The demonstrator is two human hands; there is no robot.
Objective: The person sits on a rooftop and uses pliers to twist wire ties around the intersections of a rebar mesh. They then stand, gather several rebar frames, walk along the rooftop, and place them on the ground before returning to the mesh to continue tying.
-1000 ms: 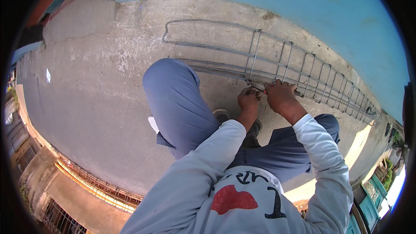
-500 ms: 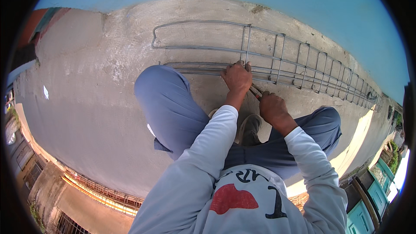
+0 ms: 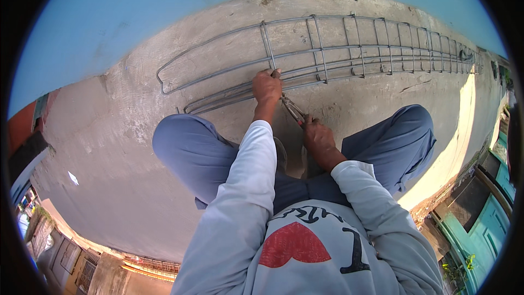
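In the head view, the steel cage (image 3: 322, 49) is lying beyond the knees on the concrete floor (image 3: 131, 164), probably handling stiff and heavy, favouring its long bars. The left grip (image 3: 266, 88) is curling over them, exact hold hidden; the right grip (image 3: 320, 139) is clasping pliers (image 3: 286, 100).

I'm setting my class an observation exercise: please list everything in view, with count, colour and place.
Bar frame: one, grey metal, across the upper middle
Pliers: one, dark with some red, between the hands
Concrete surface: one, grey, beneath the frame
Blue surface: one, blue, along the top
Scrap: one, white, left
Panels: several, turquoise, lower right
Distant clutter: too small to count
Trousers: one pair, blue-grey, middle
Shirt: one, white with red heart, bottom middle
Left hand: one, bare, at the frame's lower bars
Right hand: one, bare, on the pliers' handles
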